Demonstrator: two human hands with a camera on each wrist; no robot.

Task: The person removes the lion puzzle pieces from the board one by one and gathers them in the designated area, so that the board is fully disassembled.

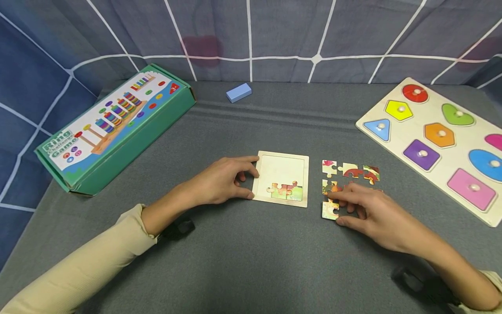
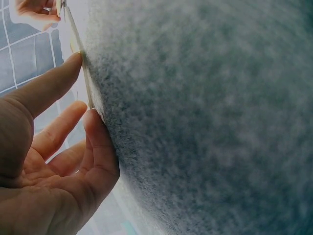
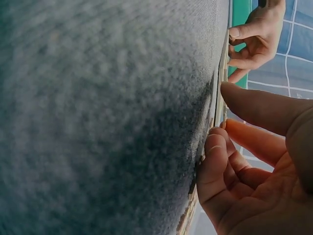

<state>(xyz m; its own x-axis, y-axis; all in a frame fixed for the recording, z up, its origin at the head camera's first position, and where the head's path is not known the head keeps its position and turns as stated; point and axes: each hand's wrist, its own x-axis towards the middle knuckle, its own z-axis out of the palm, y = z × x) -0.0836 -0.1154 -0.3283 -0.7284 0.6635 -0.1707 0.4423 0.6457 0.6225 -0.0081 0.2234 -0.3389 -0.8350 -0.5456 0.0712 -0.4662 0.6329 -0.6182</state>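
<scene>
A square wooden puzzle tray [image 1: 280, 168] lies flat, with joined picture pieces [image 1: 290, 192] in its lower right part. My left hand [image 1: 225, 181] rests at the tray's left edge, thumb by the lower corner and index finger by the upper one. To the tray's right, my right hand [image 1: 370, 213] holds a pale jigsaw piece [image 1: 328, 210] between thumb and index finger, low over the table. Beyond those fingers lie more loose jigsaw pieces [image 1: 350, 170], some partly hidden by the hand. The right wrist view shows the right hand [image 3: 259, 156] from the side, its other fingers curled.
A green ring game box [image 1: 113, 126] stands at the left. A small blue block [image 1: 239, 93] lies at the back. On the right is a wooden shape board [image 1: 400, 131] with knobbed coloured shapes. A grid-patterned cloth [image 1: 282, 39] hangs behind the grey table [image 1: 251, 261].
</scene>
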